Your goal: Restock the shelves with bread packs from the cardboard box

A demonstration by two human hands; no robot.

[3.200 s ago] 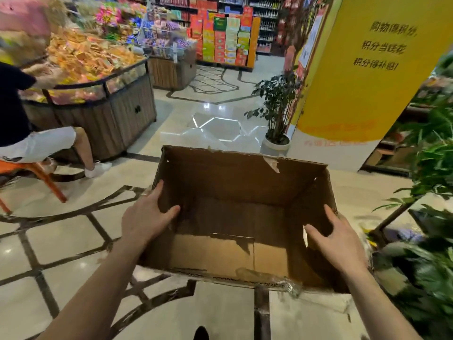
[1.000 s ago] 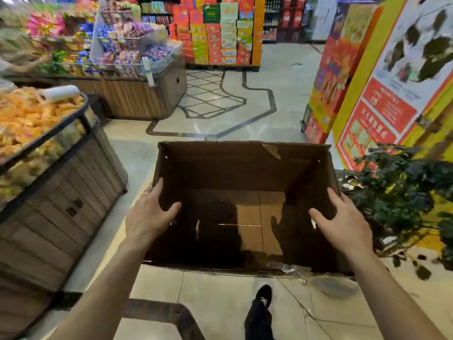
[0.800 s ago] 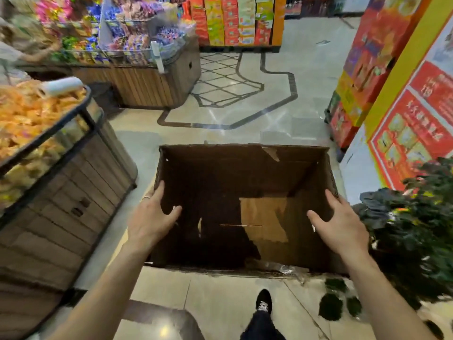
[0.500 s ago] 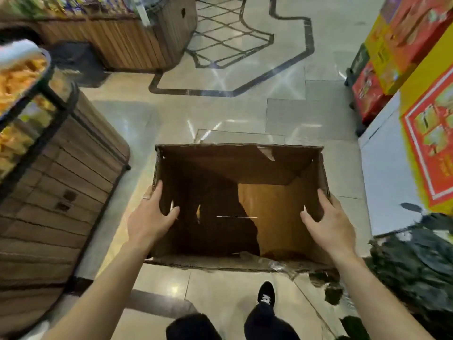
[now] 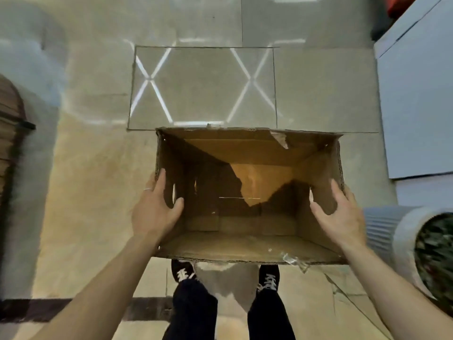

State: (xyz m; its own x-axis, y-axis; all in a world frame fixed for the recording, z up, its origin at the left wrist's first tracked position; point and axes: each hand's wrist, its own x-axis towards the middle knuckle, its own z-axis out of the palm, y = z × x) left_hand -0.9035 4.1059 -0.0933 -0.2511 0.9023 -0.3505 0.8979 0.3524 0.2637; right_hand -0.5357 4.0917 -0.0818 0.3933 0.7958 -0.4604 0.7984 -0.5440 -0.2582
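Observation:
An open brown cardboard box (image 5: 245,148) hangs in front of me above the tiled floor, its inside bare, with no bread packs in it. My left hand (image 5: 153,212) grips the box's left wall, thumb inside and fingers on the outside. My right hand (image 5: 339,214) grips the right wall the same way. A torn strip of clear tape (image 5: 294,260) dangles from the near rim. No shelves are in view.
My two feet in dark shoes (image 5: 182,272) stand just under the box's near edge. A ribbed white plant pot (image 5: 402,239) sits close on the right, a white panel base (image 5: 416,106) beyond it. A wooden display counter (image 5: 12,133) edges in at the left.
My view has tipped from the aisle down to the floor and my feet. Both hands keep the same hold on the box, which sits lower over the tiles.

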